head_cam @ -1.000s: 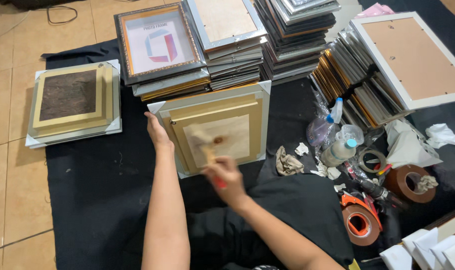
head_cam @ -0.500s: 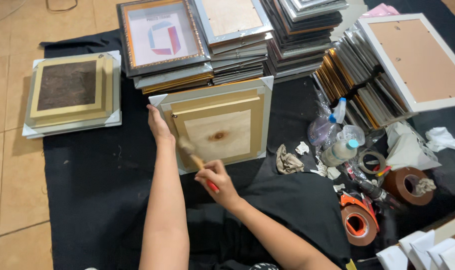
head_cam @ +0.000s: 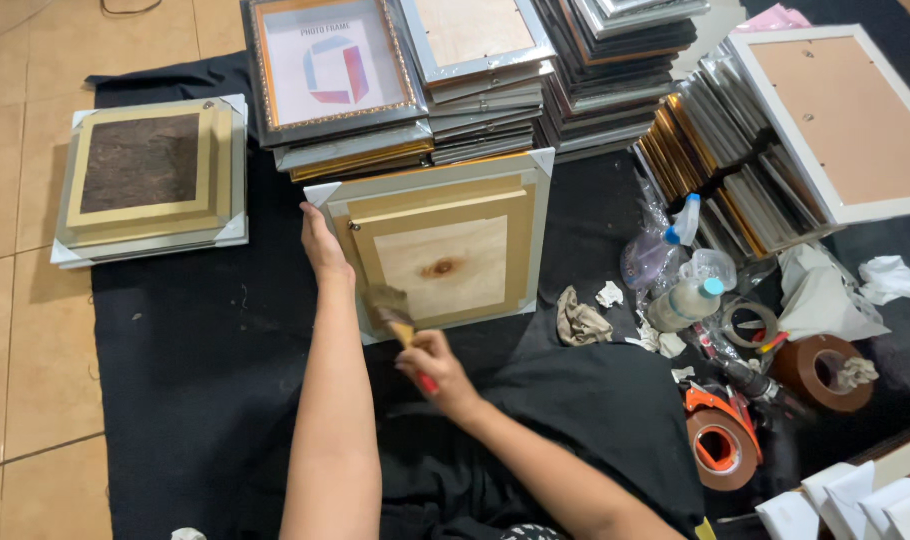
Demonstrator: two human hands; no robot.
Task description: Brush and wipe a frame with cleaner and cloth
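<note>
Black cloth [head_cam: 175, 400] bears frame [head_cam: 445, 250]; left hand [head_cam: 323, 245] steadies, right hand [head_cam: 435, 365] grips brush [head_cam: 390, 310].

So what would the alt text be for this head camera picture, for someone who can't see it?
A person's right hand sweeps a paintbrush along the lower left edge of a face-down picture frame, while the left hand rests on its left side. Stacks of frames and tape rolls lie around it on a black cloth.

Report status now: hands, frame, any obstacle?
Left hand steadies frame by its left edge. Right hand grips paintbrush, bristles at lower left corner. Nothing in the way.
</note>
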